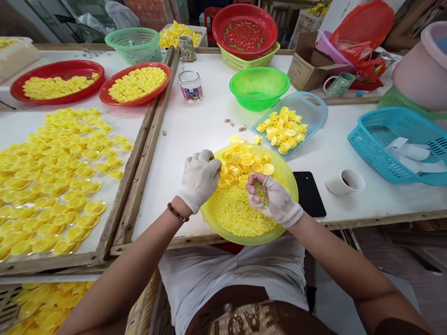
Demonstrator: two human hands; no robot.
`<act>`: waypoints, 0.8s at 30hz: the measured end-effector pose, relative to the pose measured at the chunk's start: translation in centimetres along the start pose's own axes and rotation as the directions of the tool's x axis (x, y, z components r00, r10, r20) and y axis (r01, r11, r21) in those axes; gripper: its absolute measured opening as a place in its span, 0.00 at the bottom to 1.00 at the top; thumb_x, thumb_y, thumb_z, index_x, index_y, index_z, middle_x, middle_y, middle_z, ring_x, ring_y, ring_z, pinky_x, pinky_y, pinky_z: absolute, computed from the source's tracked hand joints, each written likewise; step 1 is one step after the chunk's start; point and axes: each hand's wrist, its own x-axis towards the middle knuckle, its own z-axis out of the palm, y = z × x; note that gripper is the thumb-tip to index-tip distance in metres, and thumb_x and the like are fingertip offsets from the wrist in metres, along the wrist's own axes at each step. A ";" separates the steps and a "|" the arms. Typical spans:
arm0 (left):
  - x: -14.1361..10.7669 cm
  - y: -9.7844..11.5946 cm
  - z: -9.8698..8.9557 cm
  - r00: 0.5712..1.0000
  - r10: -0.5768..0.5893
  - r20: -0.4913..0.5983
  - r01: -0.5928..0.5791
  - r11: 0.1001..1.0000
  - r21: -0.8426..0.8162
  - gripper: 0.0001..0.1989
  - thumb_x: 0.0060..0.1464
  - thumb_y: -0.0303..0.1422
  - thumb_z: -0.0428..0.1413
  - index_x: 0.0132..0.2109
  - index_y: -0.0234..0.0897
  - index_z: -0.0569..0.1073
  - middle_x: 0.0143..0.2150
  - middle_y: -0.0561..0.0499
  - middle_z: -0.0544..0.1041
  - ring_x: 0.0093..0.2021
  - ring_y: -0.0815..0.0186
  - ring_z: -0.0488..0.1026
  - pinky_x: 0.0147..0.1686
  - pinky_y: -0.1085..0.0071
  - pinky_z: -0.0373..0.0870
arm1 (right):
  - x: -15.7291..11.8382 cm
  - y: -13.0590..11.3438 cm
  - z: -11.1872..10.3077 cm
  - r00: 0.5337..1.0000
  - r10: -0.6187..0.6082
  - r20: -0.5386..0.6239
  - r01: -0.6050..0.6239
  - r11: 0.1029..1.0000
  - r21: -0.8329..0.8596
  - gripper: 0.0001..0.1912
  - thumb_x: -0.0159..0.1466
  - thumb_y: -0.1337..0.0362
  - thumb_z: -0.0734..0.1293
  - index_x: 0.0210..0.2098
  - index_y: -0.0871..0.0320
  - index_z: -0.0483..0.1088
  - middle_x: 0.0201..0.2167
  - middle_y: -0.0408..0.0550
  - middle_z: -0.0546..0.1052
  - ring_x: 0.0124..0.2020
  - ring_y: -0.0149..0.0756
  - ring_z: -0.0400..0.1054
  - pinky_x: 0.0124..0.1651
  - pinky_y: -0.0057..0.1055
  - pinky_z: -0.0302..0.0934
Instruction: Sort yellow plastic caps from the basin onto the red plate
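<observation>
Two gloved hands (199,180) (279,199) — beads (260,193) in one — at one yellow basin (244,240)

Glare brightens the white tabletop (206,123), and frame edges look stretched.

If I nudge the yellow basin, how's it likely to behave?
The yellow basin may flex slightly at the rim, since it looks like translucent plastic. It's probably fairly heavy, given the small beads filling much of it. The yellow pieces, heaped loosely at the far side, could slide or topple.
</observation>
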 end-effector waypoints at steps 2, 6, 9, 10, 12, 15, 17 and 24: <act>-1.6 0.6 -0.8 0.998 0.066 0.011 -0.065 0.996 -0.059 0.05 0.61 0.27 0.53 0.40 0.37 0.73 0.48 0.40 0.76 0.43 0.53 0.74 0.41 0.56 0.68 | 0.0 -0.1 -0.1 1.000 -0.026 -0.014 0.026 1.000 -0.008 0.19 0.61 0.50 0.73 0.33 0.57 0.65 0.21 0.35 0.65 0.15 0.20 0.51 0.17 0.20 0.42; -5.5 2.3 -1.4 0.971 0.206 0.124 -0.179 0.964 -0.195 0.04 0.60 0.25 0.53 0.40 0.39 0.69 0.38 0.47 0.78 0.36 0.57 0.76 0.41 0.59 0.69 | -0.2 -0.2 0.4 0.988 -0.153 -0.025 0.151 0.986 -0.077 0.22 0.62 0.47 0.73 0.32 0.56 0.64 0.21 0.33 0.63 0.14 0.19 0.47 0.17 0.21 0.39; -7.1 3.5 -0.6 0.988 0.121 0.098 -0.091 0.959 -0.270 0.09 0.58 0.28 0.57 0.46 0.39 0.67 0.40 0.48 0.80 0.38 0.56 0.78 0.43 0.58 0.70 | 0.0 -0.2 2.0 0.964 -0.265 -0.028 0.262 0.962 -0.081 0.23 0.63 0.46 0.72 0.31 0.56 0.62 0.21 0.33 0.63 0.15 0.19 0.48 0.18 0.22 0.41; -7.3 3.8 -0.3 0.994 0.078 0.082 -0.050 0.952 -0.300 0.13 0.57 0.29 0.58 0.48 0.39 0.67 0.41 0.47 0.81 0.39 0.56 0.79 0.45 0.57 0.71 | 0.2 -0.1 2.6 0.956 -0.292 -0.026 0.289 0.955 -0.072 0.23 0.63 0.46 0.72 0.31 0.56 0.62 0.22 0.33 0.62 0.15 0.19 0.49 0.18 0.22 0.42; -7.4 4.2 0.4 0.998 0.014 0.059 0.007 0.941 -0.339 0.19 0.55 0.30 0.60 0.52 0.39 0.65 0.43 0.47 0.81 0.41 0.55 0.79 0.46 0.56 0.71 | 0.9 0.3 4.1 0.944 -0.328 -0.020 0.327 0.943 -0.062 0.22 0.65 0.46 0.71 0.31 0.55 0.62 0.22 0.34 0.62 0.16 0.21 0.51 0.19 0.22 0.43; -7.5 4.4 0.9 0.999 -0.047 0.012 0.049 0.941 -0.336 0.22 0.53 0.31 0.62 0.52 0.40 0.63 0.41 0.47 0.81 0.40 0.54 0.79 0.45 0.56 0.72 | 2.1 1.2 5.7 0.915 -0.403 -0.001 0.401 0.912 -0.086 0.21 0.67 0.47 0.69 0.30 0.55 0.61 0.23 0.36 0.61 0.19 0.24 0.53 0.20 0.24 0.48; -7.6 4.5 1.1 0.997 -0.078 -0.016 0.068 0.938 -0.339 0.24 0.52 0.31 0.62 0.53 0.40 0.62 0.41 0.47 0.80 0.40 0.54 0.79 0.44 0.56 0.73 | 2.6 1.9 6.2 0.879 -0.475 0.039 0.476 0.872 -0.109 0.20 0.67 0.48 0.68 0.29 0.54 0.61 0.24 0.37 0.61 0.21 0.26 0.56 0.22 0.26 0.53; -8.2 4.5 1.5 0.995 -0.089 -0.055 0.062 0.927 -0.370 0.30 0.53 0.30 0.61 0.60 0.38 0.60 0.44 0.45 0.81 0.42 0.54 0.80 0.48 0.54 0.74 | 2.4 2.5 5.6 0.856 -0.512 0.065 0.516 0.847 -0.125 0.20 0.69 0.48 0.67 0.29 0.54 0.62 0.25 0.37 0.61 0.23 0.27 0.60 0.27 0.28 0.58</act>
